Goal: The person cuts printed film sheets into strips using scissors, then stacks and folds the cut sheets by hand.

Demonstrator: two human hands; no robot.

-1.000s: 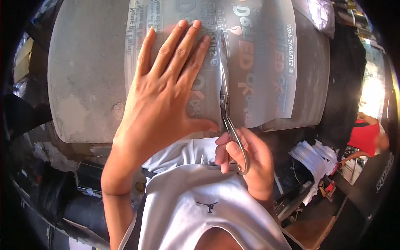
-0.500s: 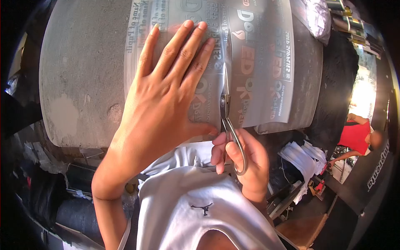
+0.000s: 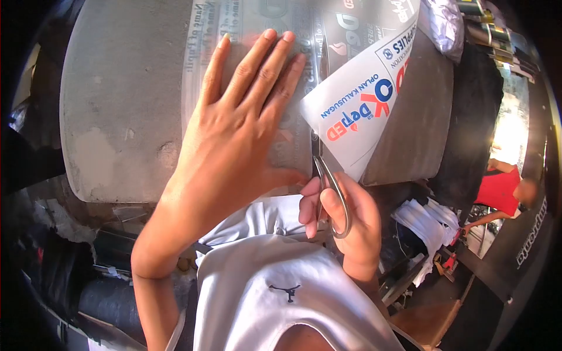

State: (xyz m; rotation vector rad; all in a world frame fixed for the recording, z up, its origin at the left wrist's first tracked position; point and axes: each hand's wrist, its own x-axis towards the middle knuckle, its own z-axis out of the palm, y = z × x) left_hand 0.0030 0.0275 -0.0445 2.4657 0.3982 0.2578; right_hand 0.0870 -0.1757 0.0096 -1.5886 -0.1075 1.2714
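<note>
My left hand (image 3: 234, 123) lies flat with fingers spread on translucent printed sheets (image 3: 249, 14), which rest on a grey board. My right hand (image 3: 345, 219) is wrapped round the handles of metal scissors (image 3: 318, 158), just right of my left thumb. The blades point away from me along the sheet's edge and are partly hidden by a folded-over part of the sheet (image 3: 363, 111). That flap shows bright blue and red lettering on white.
The grey board (image 3: 120, 105) spans the upper left and runs under the sheets. A plastic-wrapped bundle (image 3: 442, 29) sits at the upper right. White cloths (image 3: 430, 225) hang at the right, near another person in red (image 3: 497, 190). Dark material lies along the board's right side.
The right part of the sheet, flat before, has lifted and folded over, showing its coloured lettering. My left hand stays pressed down and my right hand still holds the scissors.
</note>
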